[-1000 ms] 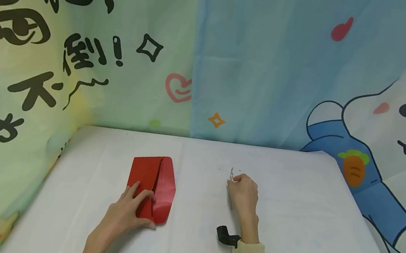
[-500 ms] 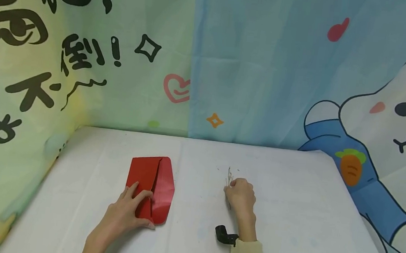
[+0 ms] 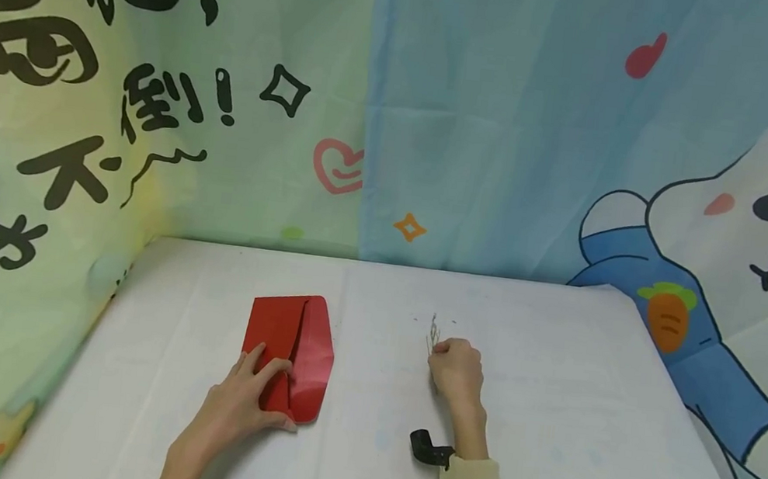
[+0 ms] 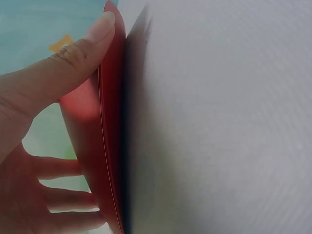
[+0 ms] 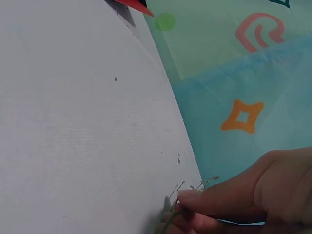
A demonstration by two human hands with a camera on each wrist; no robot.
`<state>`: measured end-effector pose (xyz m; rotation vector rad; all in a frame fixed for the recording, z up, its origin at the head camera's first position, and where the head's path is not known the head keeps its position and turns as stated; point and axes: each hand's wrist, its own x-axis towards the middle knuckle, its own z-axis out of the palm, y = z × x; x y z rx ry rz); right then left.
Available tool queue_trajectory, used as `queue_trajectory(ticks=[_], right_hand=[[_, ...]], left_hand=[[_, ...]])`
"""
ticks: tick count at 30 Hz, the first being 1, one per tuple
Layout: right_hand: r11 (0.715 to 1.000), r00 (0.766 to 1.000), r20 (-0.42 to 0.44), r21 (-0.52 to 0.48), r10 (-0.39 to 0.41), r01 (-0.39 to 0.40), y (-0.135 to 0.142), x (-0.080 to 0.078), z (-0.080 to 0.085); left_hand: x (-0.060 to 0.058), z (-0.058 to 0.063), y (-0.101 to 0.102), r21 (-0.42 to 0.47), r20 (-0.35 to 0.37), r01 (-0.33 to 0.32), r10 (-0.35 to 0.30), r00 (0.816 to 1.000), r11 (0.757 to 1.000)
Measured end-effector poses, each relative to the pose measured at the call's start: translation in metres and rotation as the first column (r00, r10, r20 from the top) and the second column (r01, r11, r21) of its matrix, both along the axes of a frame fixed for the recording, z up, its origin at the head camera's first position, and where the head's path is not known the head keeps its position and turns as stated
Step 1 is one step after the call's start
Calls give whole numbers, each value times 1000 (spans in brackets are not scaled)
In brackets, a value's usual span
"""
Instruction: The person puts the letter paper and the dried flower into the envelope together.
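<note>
A red paper envelope [image 3: 272, 329] with its flap folded out to the right lies on the white table. My left hand [image 3: 233, 403] rests on its lower part, fingers spread and thumb at the near edge. The left wrist view shows the same envelope [image 4: 92, 141] edge-on, with the thumb [image 4: 73, 61] pressed near one end. To the right, the right hand [image 3: 458, 368] pinches a small, thin dried plant sprig [image 3: 434, 331] between thumb and fingertips. Seen from the right wrist, a thin green stem [image 5: 170, 220] runs beneath the thumb; most of it is hidden by the fingers.
Small dark crumbs [image 5: 115, 79] are scattered on the white tabletop [image 3: 562, 414]. A printed cloth backdrop [image 3: 466, 123] stands along the far and left sides. A black camera mount [image 3: 428, 449] sticks out beside the right wrist.
The right hand has drawn slightly back toward the person, with more of the sprig showing above its fingertips. The left hand and envelope stay in place.
</note>
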<state>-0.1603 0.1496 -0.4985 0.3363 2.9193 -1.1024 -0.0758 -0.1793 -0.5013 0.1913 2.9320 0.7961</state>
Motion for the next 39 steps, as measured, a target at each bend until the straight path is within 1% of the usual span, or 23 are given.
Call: queue_trajectory(ticks=[4, 7, 10, 12, 16, 20, 26, 33, 39], right_hand=[[999, 1000, -23, -49, -2, 1, -4, 1, 1], [992, 999, -33, -129, -9, 5, -10, 2, 2], [976, 999, -44, -217, 0, -9, -19, 2, 2], [961, 999, -45, -277, 11, -23, -26, 2, 3], [934, 999, -41, -355, 19, -33, -37, 0, 2], [911, 999, -23, -412, 26, -33, -46, -1, 2], [872, 997, -26, -484, 68, -72, -59, 0, 0], [836, 993, 4, -540, 120, -98, -74, 2, -4], [806, 983, 40, -579, 180, -124, -88, 3, -6]], left_hand=[[0, -2, 0, -3, -1, -6, 6, 1000, 1000], [0, -3, -1, -6, -7, -5, 5, 1000, 1000], [-1, -2, -2, -9, -15, -3, 3, 1000, 1000], [-1, -2, -2, -11, -21, -1, 1, 1000, 1000], [-1, -2, -2, -11, -28, 2, -2, 1000, 1000], [-1, -3, -1, -10, -29, 6, -7, 1000, 1000], [0, -3, 0, -6, -33, 5, -5, 999, 1000], [-1, -3, -1, 0, -14, -3, 3, 1000, 1000], [-2, -3, -1, 2, 3, -17, 17, 1000, 1000]])
